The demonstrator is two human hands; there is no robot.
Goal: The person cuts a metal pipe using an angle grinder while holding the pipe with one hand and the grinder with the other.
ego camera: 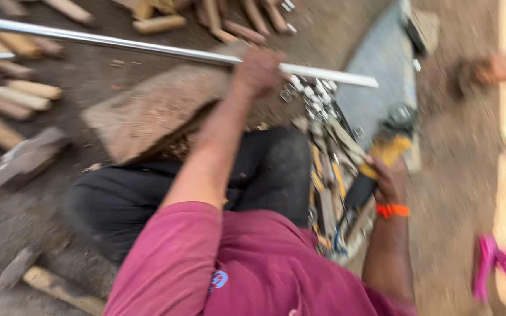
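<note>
Leftmost, wooden pegs (pixel 13 99) lie well apart from the left hand (pixel 257 71), whose fingers are wrapped around a steel tube (pixel 147 47) over a stone block (pixel 147 111). Rightward, the right hand (pixel 389 178) is clasped around a yellow grinder (pixel 382 158), metal rings (pixel 314 93) just above it.

bare dirt floor (pixel 464 169) in daylight, with sawdust, wooden pieces (pixel 13 96) lying at the left and a pink sandal (pixel 499 263).
</note>
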